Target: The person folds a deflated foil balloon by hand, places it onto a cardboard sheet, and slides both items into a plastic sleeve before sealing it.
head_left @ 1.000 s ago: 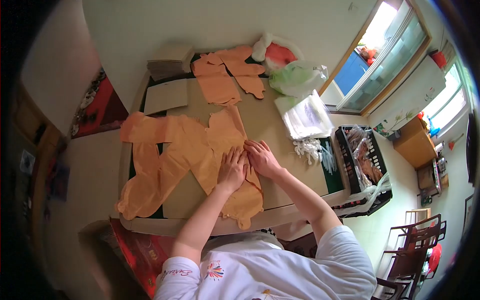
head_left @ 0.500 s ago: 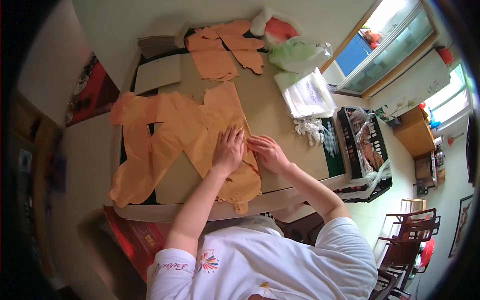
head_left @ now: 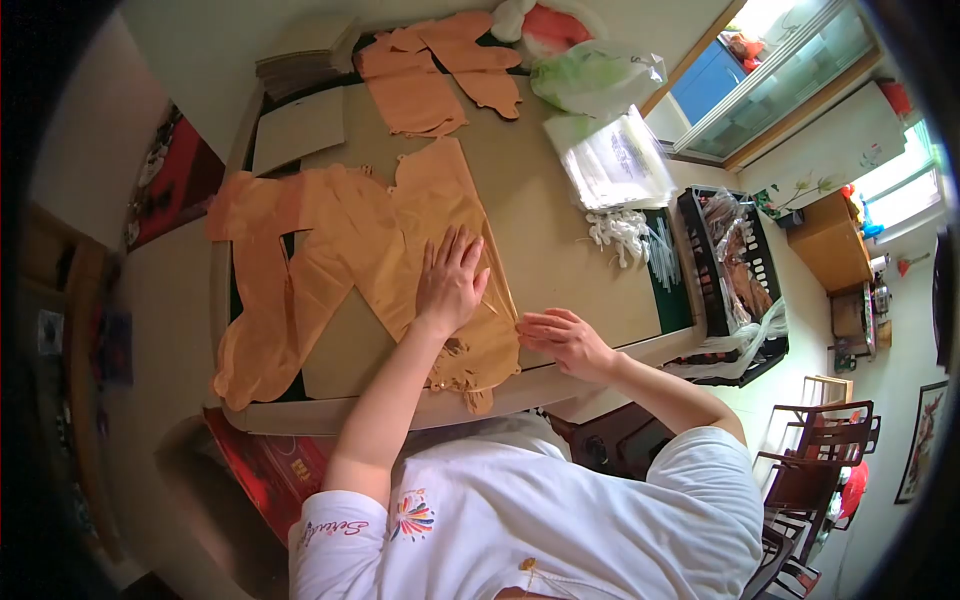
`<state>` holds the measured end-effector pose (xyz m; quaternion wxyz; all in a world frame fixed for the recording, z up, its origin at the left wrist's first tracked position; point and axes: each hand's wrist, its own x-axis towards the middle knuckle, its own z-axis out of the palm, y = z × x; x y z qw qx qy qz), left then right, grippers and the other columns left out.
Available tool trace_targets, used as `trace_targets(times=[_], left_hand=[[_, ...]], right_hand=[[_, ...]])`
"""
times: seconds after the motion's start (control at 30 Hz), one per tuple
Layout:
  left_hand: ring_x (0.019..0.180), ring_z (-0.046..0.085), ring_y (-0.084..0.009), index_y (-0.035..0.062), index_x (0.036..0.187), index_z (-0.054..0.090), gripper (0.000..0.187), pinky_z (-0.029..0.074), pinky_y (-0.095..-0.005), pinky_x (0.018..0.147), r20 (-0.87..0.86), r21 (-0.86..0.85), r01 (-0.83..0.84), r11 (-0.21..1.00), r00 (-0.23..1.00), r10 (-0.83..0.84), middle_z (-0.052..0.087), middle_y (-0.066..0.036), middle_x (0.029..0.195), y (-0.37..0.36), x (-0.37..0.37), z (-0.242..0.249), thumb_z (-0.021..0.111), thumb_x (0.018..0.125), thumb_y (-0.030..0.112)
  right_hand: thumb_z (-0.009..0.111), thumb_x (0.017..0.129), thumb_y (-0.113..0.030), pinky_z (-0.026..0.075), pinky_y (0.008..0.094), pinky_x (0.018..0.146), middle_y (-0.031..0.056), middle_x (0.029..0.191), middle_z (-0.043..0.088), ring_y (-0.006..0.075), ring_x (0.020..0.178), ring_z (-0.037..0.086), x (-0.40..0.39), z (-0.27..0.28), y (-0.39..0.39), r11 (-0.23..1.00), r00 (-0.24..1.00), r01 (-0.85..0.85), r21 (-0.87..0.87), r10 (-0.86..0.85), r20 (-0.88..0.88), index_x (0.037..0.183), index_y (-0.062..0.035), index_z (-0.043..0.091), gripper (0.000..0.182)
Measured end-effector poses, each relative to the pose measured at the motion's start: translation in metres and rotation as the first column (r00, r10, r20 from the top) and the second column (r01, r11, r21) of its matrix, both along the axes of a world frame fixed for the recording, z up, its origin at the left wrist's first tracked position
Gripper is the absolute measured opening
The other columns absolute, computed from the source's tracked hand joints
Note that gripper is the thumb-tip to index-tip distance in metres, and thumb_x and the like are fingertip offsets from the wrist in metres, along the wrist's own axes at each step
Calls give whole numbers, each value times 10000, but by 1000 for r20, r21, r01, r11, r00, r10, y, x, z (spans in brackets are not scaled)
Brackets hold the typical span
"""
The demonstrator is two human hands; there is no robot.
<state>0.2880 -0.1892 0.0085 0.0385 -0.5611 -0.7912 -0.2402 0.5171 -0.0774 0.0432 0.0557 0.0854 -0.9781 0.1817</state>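
A flat, shiny orange foil balloon (head_left: 440, 200) lies on the board in front of me, its lower end with a small tab near the table's front edge. My left hand (head_left: 452, 285) rests flat on it, fingers stretched out. At its right edge, my right hand (head_left: 568, 342) has its fingers extended, the tips touching or just beside the foil; nothing shows in the hand. Another orange foil balloon (head_left: 262, 300) spreads out to the left, partly overlapping or joining the first. More orange foil pieces (head_left: 415, 90) lie at the back of the board.
A brown board (head_left: 590, 300) covers much of the table. Toward its right are clear plastic bags (head_left: 615, 165), white ribbon bundles (head_left: 618, 235) and thin pale straws (head_left: 662, 255). A black crate (head_left: 705, 260) stands beyond the right edge. Grey card (head_left: 300, 130) lies at the back left.
My right hand has slid down and right along the foil's edge, away from my left hand. My left hand has moved slightly left and now lies flatter. The view has shifted slightly.
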Motion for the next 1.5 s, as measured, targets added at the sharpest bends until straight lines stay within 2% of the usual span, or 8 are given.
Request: trace_targets(times=[0.17,0.43,0.63,0.93,1.13,1.23,1.33,1.5], left_hand=[[1367,338,-288,80,1342,476,483,251,-515,1122,-4,-19,0,1000,1000,0,412,-140,1432,1,-1,1,542,918,304],[1368,324,-329,37,1372,411,517,255,-532,1107,-61,-59,-1,998,998,-2,390,-174,1439,3,-1,-6,525,925,272],[1264,424,-363,-12,1315,420,504,341,-499,1041,277,286,-29,958,959,-54,459,-221,1333,4,-12,-8,515,924,290],[1067,555,-365,-10,1038,565,378,461,-488,864,220,-281,-587,760,731,646,610,-187,1085,27,-104,45,655,829,292],[995,596,-329,21,981,604,320,492,-441,832,590,-57,-405,913,723,358,635,-158,1024,48,-115,48,654,834,301],[922,617,-338,15,935,615,303,506,-430,795,310,224,-507,833,847,432,643,-150,945,52,-94,32,661,837,298],[866,627,-347,12,910,606,293,508,-420,761,0,159,-714,682,690,724,640,-147,893,45,-101,14,654,849,294],[846,620,-353,6,939,600,282,499,-416,764,378,-90,-506,858,780,499,637,-162,923,38,-112,34,650,863,273]], right_hand=[[623,626,-3,418,429,1011,59,1230,605,219,1221,520,-8,0,11,990,991,-125,-60,122,-46,1111,-87,641,493],[561,832,-41,394,425,1035,167,1272,575,336,1198,516,-165,-22,35,908,861,368,-200,-414,-295,1160,-7,617,335],[570,811,-92,359,406,1065,172,1310,538,325,1248,470,-171,-32,32,910,861,404,-92,-413,-297,1198,-2,573,398],[540,860,-119,325,439,1071,157,1320,493,318,1270,433,-173,-26,30,931,899,362,-44,-362,-248,1301,-93,500,443],[537,866,-136,321,434,1073,153,1331,490,308,1273,433,-172,-29,30,924,898,381,10,-367,-244,1306,-119,515,440],[543,858,-134,326,431,1067,153,1330,494,303,1274,434,-172,-29,31,925,898,379,12,-365,-246,1297,-120,527,440],[544,854,-128,330,428,1061,153,1319,504,300,1272,436,-172,-28,30,923,891,385,-5,-373,-260,1294,-121,532,440],[541,850,-117,339,422,1053,152,1296,524,305,1258,447,-173,-27,29,925,887,377,-40,-373,-270,1259,-114,554,409]])
